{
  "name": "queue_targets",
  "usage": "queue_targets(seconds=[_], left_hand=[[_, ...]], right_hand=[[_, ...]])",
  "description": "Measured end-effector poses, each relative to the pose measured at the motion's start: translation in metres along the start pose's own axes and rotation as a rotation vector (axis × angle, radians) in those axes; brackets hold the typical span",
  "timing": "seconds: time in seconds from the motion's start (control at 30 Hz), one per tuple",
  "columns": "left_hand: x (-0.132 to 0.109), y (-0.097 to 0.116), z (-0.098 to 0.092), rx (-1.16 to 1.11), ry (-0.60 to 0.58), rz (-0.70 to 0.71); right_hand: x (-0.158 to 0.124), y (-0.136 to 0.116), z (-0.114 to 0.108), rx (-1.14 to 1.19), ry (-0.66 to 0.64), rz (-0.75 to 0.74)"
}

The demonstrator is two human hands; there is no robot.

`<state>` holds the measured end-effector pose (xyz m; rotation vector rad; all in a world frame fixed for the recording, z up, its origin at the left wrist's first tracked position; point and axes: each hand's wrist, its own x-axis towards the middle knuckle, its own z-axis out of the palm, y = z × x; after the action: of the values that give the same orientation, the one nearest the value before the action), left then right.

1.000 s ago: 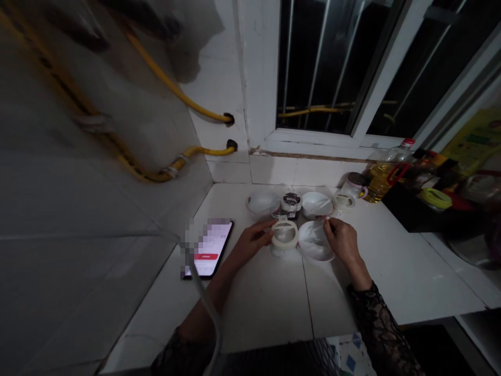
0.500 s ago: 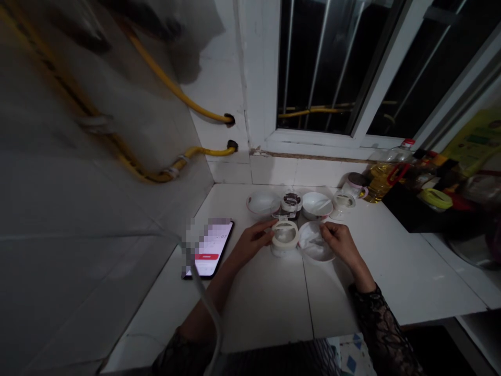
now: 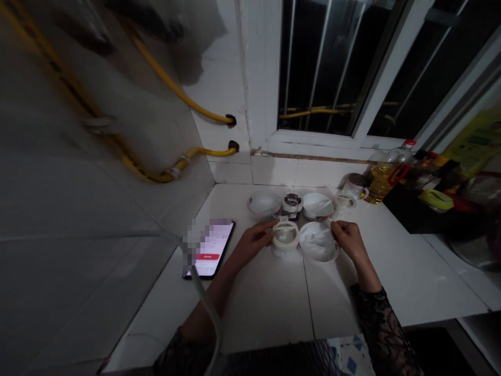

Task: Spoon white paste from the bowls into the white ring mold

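My left hand (image 3: 256, 241) grips the left side of a small clear jar with a cream rim (image 3: 285, 237), index finger behind and thumb in front. The jar stands on the counter, its clear lid tipped up at the back. To its right is a white bowl (image 3: 313, 253) with pale contents, too dim to name. My right hand (image 3: 347, 239) is closed in a pinch at the bowl's right rim, on the handle end of a pale spoon (image 3: 321, 234) lying across the bowl. The fingers partly hide that handle end.
Behind stand a clear bowl (image 3: 263, 204), a jar with dark contents (image 3: 291, 201), a white bowl with a spoon (image 3: 316, 209) and another jar (image 3: 345, 202). A lit phone (image 3: 213, 250) lies left, a cable (image 3: 205, 297) crossing before it. An oil bottle (image 3: 381, 180) and black box (image 3: 410, 209) stand right.
My right hand has moved a little to the right, from over the bowl to its right rim. My left hand stays on the jar.
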<state>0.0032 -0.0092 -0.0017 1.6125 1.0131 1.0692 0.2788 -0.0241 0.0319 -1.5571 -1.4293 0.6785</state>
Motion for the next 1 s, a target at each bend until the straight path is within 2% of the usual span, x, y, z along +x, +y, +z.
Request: queue_targets(seconds=[0.13,0.23,0.37,0.43,0.5,0.63,0.7,0.8,1.0], left_hand=[[0.000,0.001,0.000,-0.002,-0.008,-0.002],[0.000,0.000,0.001,-0.018,0.002,-0.009],[0.000,-0.001,0.001,-0.029,-0.001,-0.009],[0.000,-0.001,0.001,-0.038,0.004,-0.007],[0.000,-0.001,0.001,-0.044,0.004,-0.011],[0.000,0.000,0.001,-0.038,-0.001,-0.024],[0.000,0.000,0.001,-0.034,0.003,-0.025],[0.000,0.001,0.001,-0.020,-0.001,-0.030],[0.000,0.000,0.001,-0.033,0.005,-0.010]], right_hand=[[0.001,0.000,-0.001,0.010,0.022,0.015],[0.000,-0.004,0.000,0.051,0.087,0.012],[-0.011,-0.017,0.011,0.108,0.199,-0.105],[-0.019,-0.023,0.019,0.062,0.252,-0.249],[-0.025,-0.029,0.026,-0.067,0.300,-0.470],[-0.030,-0.035,0.034,-0.440,0.189,-1.020],[-0.029,-0.036,0.035,-0.523,0.154,-1.140],[-0.028,-0.035,0.032,-0.451,0.218,-1.066],[-0.021,-0.022,0.012,-0.216,0.304,-0.622]])
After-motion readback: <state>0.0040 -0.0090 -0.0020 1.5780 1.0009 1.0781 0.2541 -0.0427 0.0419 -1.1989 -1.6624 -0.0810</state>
